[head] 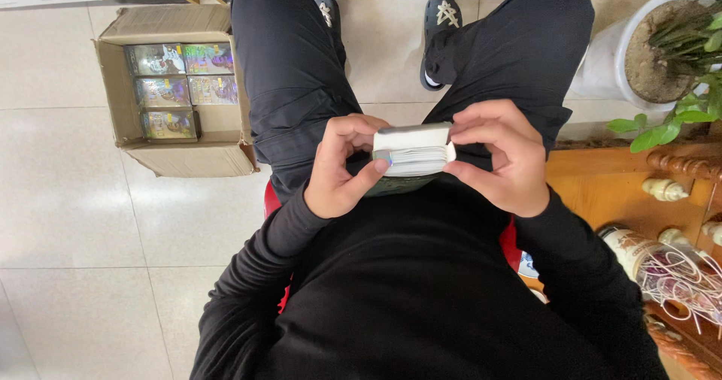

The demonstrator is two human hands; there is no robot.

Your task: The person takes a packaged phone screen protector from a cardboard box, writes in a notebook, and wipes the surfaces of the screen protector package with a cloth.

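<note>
Card stack (414, 152), thick, white-edged and rectangular, sits pinched in the grip of left hand (342, 168) and right hand (502, 158).

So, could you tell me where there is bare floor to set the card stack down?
Bare tile lies left of the cardboard box and below it, and between the shoes. The right is crowded: plant pot, wooden shelf, jar. Both hands, left hand and right hand, hold the stack.

Only one view is given, taken from a camera worn on the head and aimed steeply down over the seated person's chest and lap. The hands (421, 158) are seen close, near the middle of the frame. The tiled floor (68, 199) and a cardboard box (180, 154) are caught farther off at the left.
</note>
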